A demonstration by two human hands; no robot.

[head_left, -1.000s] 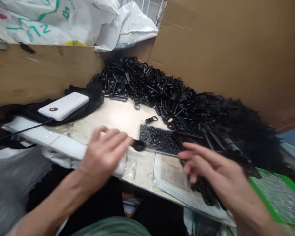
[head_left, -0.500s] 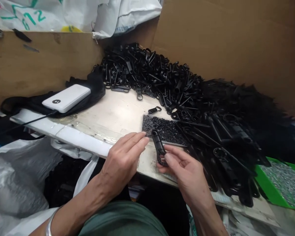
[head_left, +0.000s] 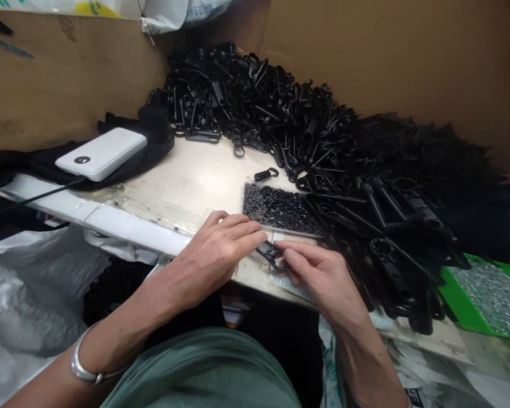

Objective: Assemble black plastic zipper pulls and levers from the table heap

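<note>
A slim black plastic part (head_left: 270, 253) with a ringed end lies between my hands, low over the table's front edge. My right hand (head_left: 325, 275) pinches the ringed end between thumb and fingers. My left hand (head_left: 221, 249) is closed over the other end, its fingers together and its thumb hidden beneath. Just beyond my fingertips sits a shallow clear tray (head_left: 295, 231) filled with tiny dark pieces. One loose black part with a ring (head_left: 266, 174) rests on the tabletop behind the tray.
A large heap of black plastic parts (head_left: 255, 107) spreads along the back and right. At the right edge stands a green bin (head_left: 465, 300) holding small metal pins. A white power bank (head_left: 102, 153) with a cable lies on black cloth at left. White sacking (head_left: 25, 283) hangs below.
The black part has gone from raised and nearly upright to low and slanted. My left hand has moved right and closed over its free end. The camera view has tilted down.
</note>
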